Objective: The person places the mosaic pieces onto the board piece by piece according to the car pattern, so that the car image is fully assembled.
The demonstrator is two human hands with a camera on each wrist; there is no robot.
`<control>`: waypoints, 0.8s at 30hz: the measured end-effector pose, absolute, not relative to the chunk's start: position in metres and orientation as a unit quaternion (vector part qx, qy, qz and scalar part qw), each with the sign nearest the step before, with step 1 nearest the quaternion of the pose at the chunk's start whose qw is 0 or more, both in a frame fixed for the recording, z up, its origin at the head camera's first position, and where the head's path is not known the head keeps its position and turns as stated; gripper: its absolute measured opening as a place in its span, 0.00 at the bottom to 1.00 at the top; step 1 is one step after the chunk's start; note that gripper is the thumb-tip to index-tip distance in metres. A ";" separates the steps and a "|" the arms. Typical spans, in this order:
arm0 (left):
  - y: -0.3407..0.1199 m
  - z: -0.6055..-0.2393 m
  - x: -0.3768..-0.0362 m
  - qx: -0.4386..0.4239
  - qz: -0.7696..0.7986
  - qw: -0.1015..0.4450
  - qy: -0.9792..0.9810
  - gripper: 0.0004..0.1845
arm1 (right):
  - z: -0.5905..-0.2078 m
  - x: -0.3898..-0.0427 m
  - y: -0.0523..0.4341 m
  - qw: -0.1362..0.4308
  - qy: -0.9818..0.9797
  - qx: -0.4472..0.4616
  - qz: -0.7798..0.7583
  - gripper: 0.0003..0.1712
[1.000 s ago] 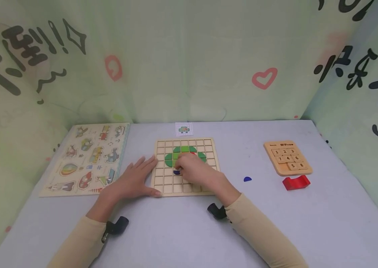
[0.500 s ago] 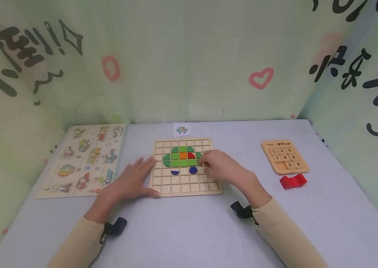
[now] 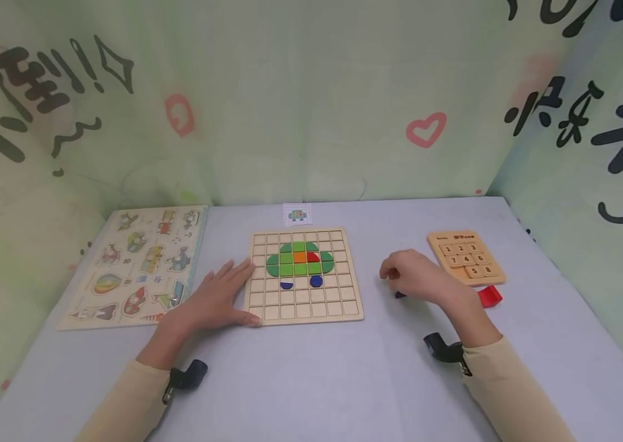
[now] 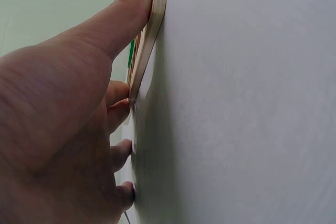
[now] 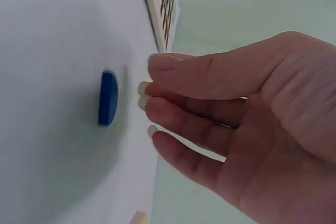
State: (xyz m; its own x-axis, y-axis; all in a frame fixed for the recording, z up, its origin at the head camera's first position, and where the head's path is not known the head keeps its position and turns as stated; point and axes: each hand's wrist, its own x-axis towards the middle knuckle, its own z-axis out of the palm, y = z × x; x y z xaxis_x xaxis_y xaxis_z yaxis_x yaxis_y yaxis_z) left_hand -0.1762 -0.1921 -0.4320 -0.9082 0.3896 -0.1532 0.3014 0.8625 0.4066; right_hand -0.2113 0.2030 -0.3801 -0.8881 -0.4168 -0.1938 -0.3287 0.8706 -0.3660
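Observation:
A wooden grid board (image 3: pixel 303 307) lies mid-table, with a green shape, an orange and a red piece, and two blue pieces (image 3: pixel 301 283) below it. My left hand (image 3: pixel 234 291) lies flat at the board's front-left corner. In the left wrist view the left hand (image 4: pixel 126 108) has its thumb along the board's edge (image 4: pixel 157 3). My right hand (image 3: pixel 394 279) hovers right of the board, over a small blue piece (image 3: pixel 400 295) on the table. In the right wrist view the right hand (image 5: pixel 149 85) has its fingertips close to the blue piece (image 5: pixel 107 98) without touching it.
A picture puzzle board (image 3: pixel 134 264) lies at the left. A number slide puzzle (image 3: pixel 466 258) and a red curved piece (image 3: pixel 491 297) sit at the right. A small picture card (image 3: pixel 297 214) lies behind the grid board. Patterned walls close in three sides.
My right hand left the grid board and moved right to the loose blue piece on the table. A second blue piece now shows on the board. The left hand stayed put.

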 end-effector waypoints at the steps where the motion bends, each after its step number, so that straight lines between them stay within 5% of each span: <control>1: -0.192 -0.432 -0.176 0.181 0.192 0.115 0.958 0.65 | -0.381 -0.211 0.207 0.141 0.958 -0.193 -0.160 0.10; 24: -0.191 -0.431 -0.175 0.174 0.199 0.119 0.957 0.66 | -0.392 -0.212 0.207 0.180 0.960 -0.164 -0.137 0.11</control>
State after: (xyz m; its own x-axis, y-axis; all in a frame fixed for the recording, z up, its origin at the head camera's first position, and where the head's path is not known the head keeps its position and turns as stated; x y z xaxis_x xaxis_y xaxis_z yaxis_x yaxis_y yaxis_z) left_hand -0.1752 -0.1907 -0.4313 -0.9113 0.3802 -0.1578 0.2857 0.8601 0.4226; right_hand -0.2125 0.2066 -0.3919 -0.8817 -0.3638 -0.3004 -0.2655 0.9089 -0.3215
